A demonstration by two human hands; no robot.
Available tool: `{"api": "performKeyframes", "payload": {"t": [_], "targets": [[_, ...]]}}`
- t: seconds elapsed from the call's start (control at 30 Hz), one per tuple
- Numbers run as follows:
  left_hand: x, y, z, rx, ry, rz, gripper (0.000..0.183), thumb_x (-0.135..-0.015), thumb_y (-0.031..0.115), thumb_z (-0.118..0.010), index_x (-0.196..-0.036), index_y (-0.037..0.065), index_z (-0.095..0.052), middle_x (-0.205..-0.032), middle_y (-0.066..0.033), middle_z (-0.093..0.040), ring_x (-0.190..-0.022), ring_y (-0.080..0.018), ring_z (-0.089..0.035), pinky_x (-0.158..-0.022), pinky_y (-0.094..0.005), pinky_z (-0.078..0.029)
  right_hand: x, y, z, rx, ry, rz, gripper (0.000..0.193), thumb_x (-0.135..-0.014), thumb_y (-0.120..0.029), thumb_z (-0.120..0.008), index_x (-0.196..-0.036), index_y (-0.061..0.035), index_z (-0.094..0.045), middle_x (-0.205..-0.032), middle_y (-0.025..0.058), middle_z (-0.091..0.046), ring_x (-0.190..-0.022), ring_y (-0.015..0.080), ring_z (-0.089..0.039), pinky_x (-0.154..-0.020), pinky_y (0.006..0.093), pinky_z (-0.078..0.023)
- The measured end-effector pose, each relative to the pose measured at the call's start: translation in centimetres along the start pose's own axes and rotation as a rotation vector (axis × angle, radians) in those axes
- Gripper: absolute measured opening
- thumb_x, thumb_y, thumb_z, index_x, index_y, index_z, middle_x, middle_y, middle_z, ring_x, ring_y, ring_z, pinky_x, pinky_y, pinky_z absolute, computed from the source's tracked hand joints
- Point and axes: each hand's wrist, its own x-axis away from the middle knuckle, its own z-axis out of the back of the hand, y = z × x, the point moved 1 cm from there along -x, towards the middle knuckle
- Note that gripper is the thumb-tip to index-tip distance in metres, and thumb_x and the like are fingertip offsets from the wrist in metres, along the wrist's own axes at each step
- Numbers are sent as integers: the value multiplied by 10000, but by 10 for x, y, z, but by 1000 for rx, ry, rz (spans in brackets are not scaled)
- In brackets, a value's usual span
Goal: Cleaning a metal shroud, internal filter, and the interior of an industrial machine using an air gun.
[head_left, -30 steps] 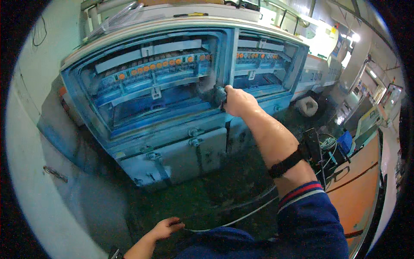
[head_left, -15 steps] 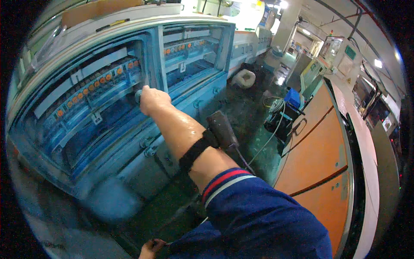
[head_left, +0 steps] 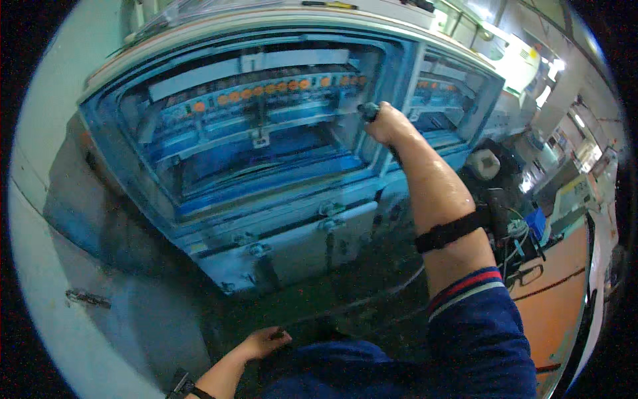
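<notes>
My right hand (head_left: 389, 126) is closed around a dark, blunt-ended handheld tool like a nozzle (head_left: 368, 112). It is raised in front of the upright between two framed openings of a blue-lit machine (head_left: 286, 229). Inside the larger opening, a row of orange round fittings (head_left: 279, 87) runs along a bar. Below it sits a pale rail (head_left: 232, 143). Low down near my body, my left hand (head_left: 264, 343) has curled fingers; what they hold is hidden. A thin pale hose (head_left: 399, 286) stretches across the dark floor to the right of that hand.
A yellow-and-black tool (head_left: 329, 5) lies on the machine's top ledge. At right stand an orange-fronted cabinet (head_left: 555, 312) and a blue box (head_left: 535, 225) beside coiled hose. A white roll-like object (head_left: 484, 164) rests on the floor. A pale panel (head_left: 40, 266) borders the left.
My view has swung left, so the machine's larger opening is now central. My right hand stays raised with the tool by the upright; more of my left hand and forearm shows.
</notes>
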Motion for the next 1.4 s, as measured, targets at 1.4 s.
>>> {"api": "performKeyframes", "payload": {"t": [1.4], "targets": [[-106,-63,127,146,-309,-164,535,-975,541,-588,-1206,61,-640,-1163,-63,-663,-1078,-179,-588,-973,-360,-448,-139,-100,-53,-132,6,113,484,-776,-313,-751,-1187,-67,-687,-1050,165,-733,-982,301,-698,-850,416,-539]]}}
